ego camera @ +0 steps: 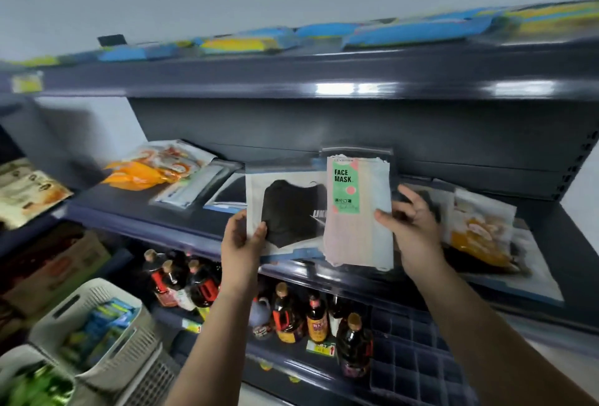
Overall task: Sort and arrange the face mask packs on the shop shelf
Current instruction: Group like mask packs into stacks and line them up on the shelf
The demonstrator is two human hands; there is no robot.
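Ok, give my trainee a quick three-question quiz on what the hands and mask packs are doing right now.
1. True or false: the left hand holds the black mask pack.
2. Which pack does the right hand grip? A) orange pack B) FACE MASK pack C) a bottle
3. Fill in: the bottles stand on the shelf ____ the mask shelf.

Key: 1 true; 2 B; 3 below.

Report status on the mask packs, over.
Left hand gripping black mask pack. Right hand gripping pastel FACE MASK pack, overlapping the black one's right edge. Both held up before middle shelf. Nothing blocking.
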